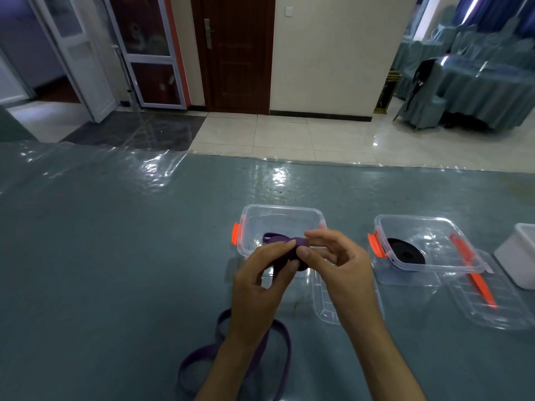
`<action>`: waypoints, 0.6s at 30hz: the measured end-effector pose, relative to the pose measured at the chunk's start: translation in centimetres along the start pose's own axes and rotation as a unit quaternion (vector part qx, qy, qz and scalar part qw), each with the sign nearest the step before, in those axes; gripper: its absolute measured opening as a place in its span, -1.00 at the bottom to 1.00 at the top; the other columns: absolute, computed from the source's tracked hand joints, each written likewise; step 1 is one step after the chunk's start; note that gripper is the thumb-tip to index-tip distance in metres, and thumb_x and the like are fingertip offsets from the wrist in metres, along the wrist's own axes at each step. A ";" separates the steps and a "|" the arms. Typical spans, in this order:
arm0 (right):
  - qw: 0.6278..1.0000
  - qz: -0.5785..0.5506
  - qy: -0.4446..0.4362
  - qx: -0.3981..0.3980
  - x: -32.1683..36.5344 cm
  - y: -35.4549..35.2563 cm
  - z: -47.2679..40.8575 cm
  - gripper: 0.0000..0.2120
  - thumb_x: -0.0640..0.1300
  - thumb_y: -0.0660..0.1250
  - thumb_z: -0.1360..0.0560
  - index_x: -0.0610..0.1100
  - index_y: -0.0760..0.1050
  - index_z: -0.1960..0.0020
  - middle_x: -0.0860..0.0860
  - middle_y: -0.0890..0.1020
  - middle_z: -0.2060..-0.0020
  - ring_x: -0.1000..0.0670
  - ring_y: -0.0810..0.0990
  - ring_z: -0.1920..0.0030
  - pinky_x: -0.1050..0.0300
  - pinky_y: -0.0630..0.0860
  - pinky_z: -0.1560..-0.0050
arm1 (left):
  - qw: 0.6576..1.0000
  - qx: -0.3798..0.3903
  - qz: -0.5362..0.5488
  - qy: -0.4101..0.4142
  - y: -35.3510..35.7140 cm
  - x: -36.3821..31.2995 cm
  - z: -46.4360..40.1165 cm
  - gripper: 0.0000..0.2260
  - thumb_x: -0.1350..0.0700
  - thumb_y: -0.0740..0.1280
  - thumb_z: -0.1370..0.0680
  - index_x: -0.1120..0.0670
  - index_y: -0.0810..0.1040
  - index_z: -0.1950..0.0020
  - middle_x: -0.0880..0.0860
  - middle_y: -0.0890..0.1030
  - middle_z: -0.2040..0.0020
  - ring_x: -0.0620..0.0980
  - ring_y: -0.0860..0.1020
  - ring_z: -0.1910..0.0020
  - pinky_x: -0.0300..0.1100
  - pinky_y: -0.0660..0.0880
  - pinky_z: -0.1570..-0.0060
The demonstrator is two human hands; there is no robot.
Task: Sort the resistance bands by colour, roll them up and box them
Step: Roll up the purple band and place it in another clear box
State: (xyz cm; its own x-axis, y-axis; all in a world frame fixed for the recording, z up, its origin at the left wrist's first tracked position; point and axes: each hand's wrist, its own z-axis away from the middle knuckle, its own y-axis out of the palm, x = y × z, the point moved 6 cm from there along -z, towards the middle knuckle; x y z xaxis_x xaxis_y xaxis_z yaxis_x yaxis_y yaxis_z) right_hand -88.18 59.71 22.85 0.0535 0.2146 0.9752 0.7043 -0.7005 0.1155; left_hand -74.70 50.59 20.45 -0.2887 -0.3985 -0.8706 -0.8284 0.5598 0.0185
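A purple resistance band [285,347] trails in loops over the blue-grey table toward me. Its upper end is wound into a small roll that both hands hold just in front of a clear plastic box [282,212] with orange latches. My left hand [260,282] pinches the roll from the left; my right hand [333,259] pinches it from the right with thumb and fingers. Inside that box lies another purple band [273,236]. A second clear box [428,227] to the right holds a rolled black band [406,251].
Two clear lids lie flat by the boxes, one under my right forearm [322,302], one at the right [498,308] with an orange latch strip. A white container [518,253] stands at the right edge. Shiny plastic sheeting covers the table [115,241].
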 end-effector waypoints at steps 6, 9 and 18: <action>0.999 -0.028 0.021 0.012 -0.4 0.7 0.0 -0.72 -0.11 0.58 -0.38 -0.20 0.71 -0.04 -0.16 0.78 0.03 -0.18 0.77 -0.04 -0.01 0.72 -0.06 | 0.999 0.021 0.017 -0.027 -0.4 0.3 -0.5 -0.62 0.03 0.47 -0.58 -0.17 0.61 -0.40 -0.05 0.68 -0.18 0.12 0.66 -0.16 -0.08 0.62 -0.15; 0.998 -0.023 0.041 0.030 -0.2 0.4 -0.3 -0.71 -0.11 0.63 -0.33 -0.19 0.67 0.03 -0.17 0.78 0.04 -0.21 0.77 -0.05 -0.03 0.72 -0.05 | 0.993 -0.004 0.075 -0.092 -1.0 1.0 -0.4 -0.64 -0.04 0.56 -0.51 -0.19 0.62 -0.28 0.03 0.72 -0.17 0.12 0.71 -0.17 -0.14 0.64 -0.16; 0.999 -0.017 0.025 0.042 0.3 1.2 -0.5 -0.78 -0.13 0.55 -0.41 -0.24 0.67 0.03 -0.10 0.77 0.04 -0.12 0.77 -0.04 0.11 0.70 0.01 | 0.984 -0.057 0.134 -0.099 -1.4 0.6 -0.5 -0.77 0.09 0.55 -0.55 -0.05 0.71 -0.20 0.07 0.75 -0.14 0.09 0.73 -0.15 -0.23 0.64 -0.10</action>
State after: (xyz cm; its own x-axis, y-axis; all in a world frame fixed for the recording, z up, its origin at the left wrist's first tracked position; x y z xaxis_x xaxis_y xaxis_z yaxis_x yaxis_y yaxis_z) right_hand -87.67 58.60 23.42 -0.0057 0.2020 0.9794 0.7620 -0.6333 0.1351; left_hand -73.94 49.19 20.17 -0.4142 -0.0919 -0.9055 -0.7873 0.5353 0.3058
